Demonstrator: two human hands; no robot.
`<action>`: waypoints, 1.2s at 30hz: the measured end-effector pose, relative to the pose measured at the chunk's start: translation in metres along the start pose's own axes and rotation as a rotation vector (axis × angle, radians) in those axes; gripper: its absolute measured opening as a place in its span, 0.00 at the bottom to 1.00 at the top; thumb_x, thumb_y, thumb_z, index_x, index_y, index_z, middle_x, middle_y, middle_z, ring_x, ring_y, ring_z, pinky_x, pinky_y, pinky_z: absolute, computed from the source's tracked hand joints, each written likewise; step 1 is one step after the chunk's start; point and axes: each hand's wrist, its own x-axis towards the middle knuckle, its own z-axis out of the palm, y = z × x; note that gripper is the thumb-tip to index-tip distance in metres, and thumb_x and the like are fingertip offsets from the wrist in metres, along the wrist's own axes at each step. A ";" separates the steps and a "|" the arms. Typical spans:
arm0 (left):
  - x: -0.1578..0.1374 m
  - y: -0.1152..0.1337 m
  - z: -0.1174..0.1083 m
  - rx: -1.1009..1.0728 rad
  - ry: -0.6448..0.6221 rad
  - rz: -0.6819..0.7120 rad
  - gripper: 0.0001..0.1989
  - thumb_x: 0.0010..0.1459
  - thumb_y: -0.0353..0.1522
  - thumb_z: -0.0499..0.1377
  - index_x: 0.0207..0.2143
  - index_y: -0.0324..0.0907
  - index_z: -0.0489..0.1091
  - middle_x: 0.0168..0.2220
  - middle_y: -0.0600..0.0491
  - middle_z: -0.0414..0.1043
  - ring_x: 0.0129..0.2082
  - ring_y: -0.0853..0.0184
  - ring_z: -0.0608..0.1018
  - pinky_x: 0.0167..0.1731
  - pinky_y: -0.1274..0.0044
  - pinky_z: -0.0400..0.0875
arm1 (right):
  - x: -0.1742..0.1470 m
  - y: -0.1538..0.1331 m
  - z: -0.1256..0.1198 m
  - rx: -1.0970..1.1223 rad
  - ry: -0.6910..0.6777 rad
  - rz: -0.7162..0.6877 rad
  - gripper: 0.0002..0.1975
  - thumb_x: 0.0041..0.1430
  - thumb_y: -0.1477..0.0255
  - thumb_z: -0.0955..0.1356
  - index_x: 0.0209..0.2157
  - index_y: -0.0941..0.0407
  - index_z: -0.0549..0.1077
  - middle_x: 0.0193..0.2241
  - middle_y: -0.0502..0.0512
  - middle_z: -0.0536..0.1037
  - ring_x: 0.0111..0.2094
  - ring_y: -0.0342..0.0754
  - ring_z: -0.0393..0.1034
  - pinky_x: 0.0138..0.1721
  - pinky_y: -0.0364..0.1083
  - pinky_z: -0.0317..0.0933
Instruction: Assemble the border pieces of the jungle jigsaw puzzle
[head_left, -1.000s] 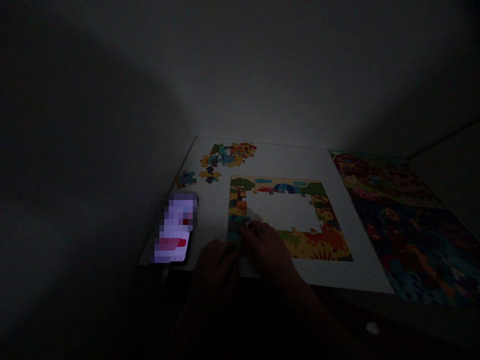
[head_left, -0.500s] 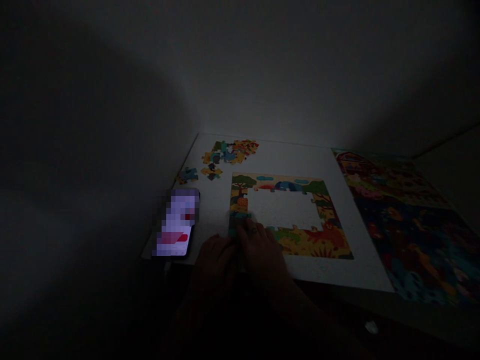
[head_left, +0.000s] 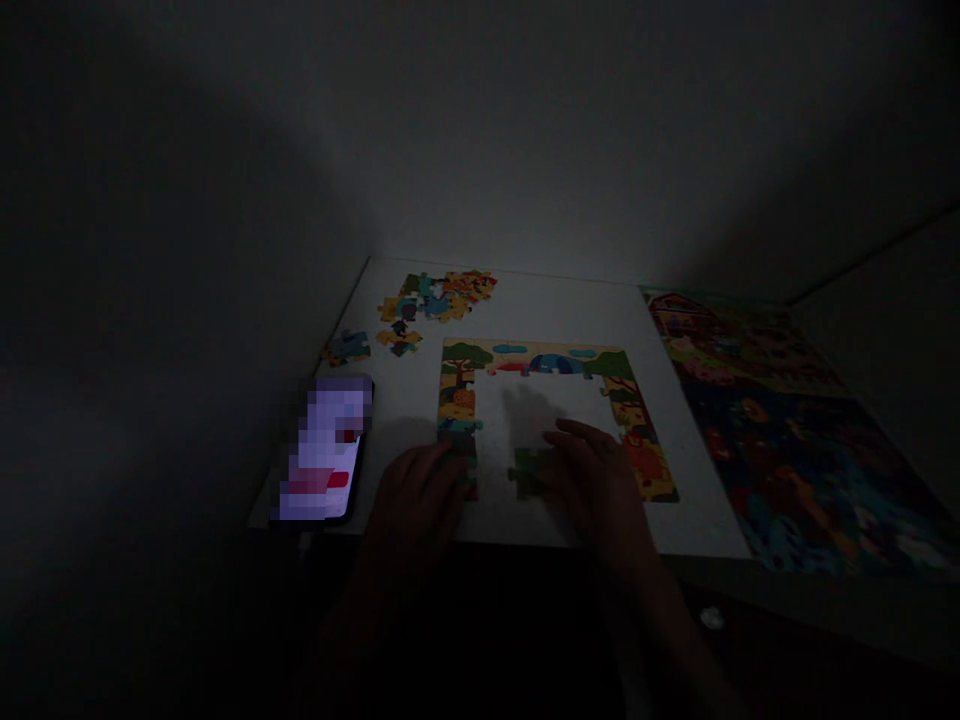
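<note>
Puzzle border [head_left: 551, 364] is being handled between the middle of the table [head_left: 409, 405] and its near edge. Border is lying flat, bare tabletop being framed inside. Near side of the border is being broken by a gap, left of a green section [head_left: 529, 472].

Left hand [head_left: 420, 490]: being rested over the border's near-left corner, fingers being held close together and bent. Whether they are being clamped on it cannot be told, too dark.

Right hand [head_left: 600, 470]: being placed at the right end of the green section, which is being partly covered. Fingers are being held bent, upper ones slightly apart; grip on the section cannot be told.

Loose pieces [head_left: 442, 298] are being bunched toward the table's far-left corner, a few lying nearer the left edge. Phone [head_left: 322, 450], screen lit and pixelated, is being supported at the near-left corner. Along the table's right side, a farm picture [head_left: 739, 340] and a dark blue picture [head_left: 787, 465] are being displayed, farm one farther back.
</note>
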 end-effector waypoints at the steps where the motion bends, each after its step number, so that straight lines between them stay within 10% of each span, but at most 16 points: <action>1: 0.002 -0.001 0.002 0.012 -0.007 0.015 0.13 0.66 0.30 0.54 0.51 0.40 0.70 0.54 0.44 0.71 0.53 0.56 0.72 0.52 0.63 0.70 | -0.006 0.010 -0.003 0.009 0.021 0.017 0.13 0.66 0.72 0.62 0.47 0.55 0.75 0.50 0.62 0.76 0.49 0.55 0.70 0.49 0.57 0.66; 27: 0.006 -0.009 0.011 0.223 0.007 0.070 0.21 0.66 0.32 0.51 0.60 0.43 0.66 0.61 0.48 0.68 0.61 0.59 0.69 0.53 0.65 0.73 | -0.037 0.053 0.021 -0.073 -0.008 -0.072 0.14 0.67 0.69 0.62 0.50 0.48 0.75 0.52 0.60 0.76 0.51 0.57 0.72 0.48 0.61 0.68; 36: 0.002 -0.012 0.013 0.220 -0.052 0.090 0.24 0.66 0.30 0.51 0.64 0.41 0.61 0.63 0.47 0.65 0.63 0.60 0.67 0.57 0.66 0.70 | 0.106 0.024 0.014 0.045 -0.268 -0.161 0.15 0.67 0.71 0.63 0.52 0.51 0.74 0.52 0.58 0.76 0.53 0.52 0.70 0.54 0.55 0.66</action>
